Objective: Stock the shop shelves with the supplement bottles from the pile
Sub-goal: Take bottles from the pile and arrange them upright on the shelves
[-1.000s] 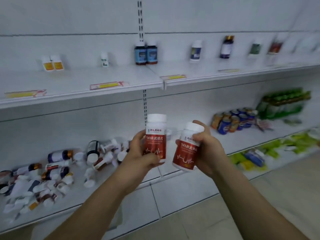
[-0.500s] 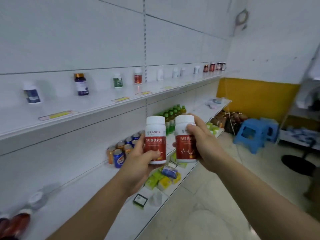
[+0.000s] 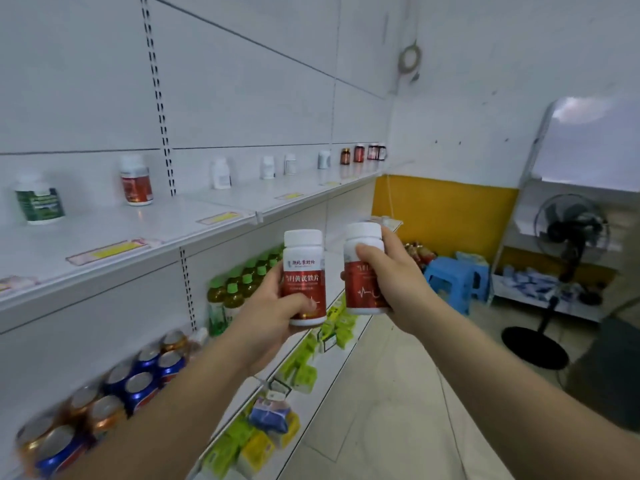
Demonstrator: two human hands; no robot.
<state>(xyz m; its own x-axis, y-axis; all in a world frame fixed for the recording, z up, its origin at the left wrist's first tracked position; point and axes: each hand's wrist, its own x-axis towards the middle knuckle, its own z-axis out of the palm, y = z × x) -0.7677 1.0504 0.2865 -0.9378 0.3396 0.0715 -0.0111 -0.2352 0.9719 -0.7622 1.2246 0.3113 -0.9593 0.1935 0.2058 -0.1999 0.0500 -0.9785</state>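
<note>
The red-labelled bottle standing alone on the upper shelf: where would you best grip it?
Round the red-labelled bottle at its label, fingers coming from the open shelf front: it stands upright, the wall is behind, nothing stands close beside it.

White-capped red-and-white plastic bottle in left hand [image 3: 304, 277]: "湖北李时珍" on white band, "当归黄芪铁片" on red label.
White-capped red-and-white plastic bottle in right hand [image 3: 360, 292]: text mostly hidden by fingers, unreadable.
Yellow shelf-edge price tags [image 3: 110, 250]: too blurred.
</note>
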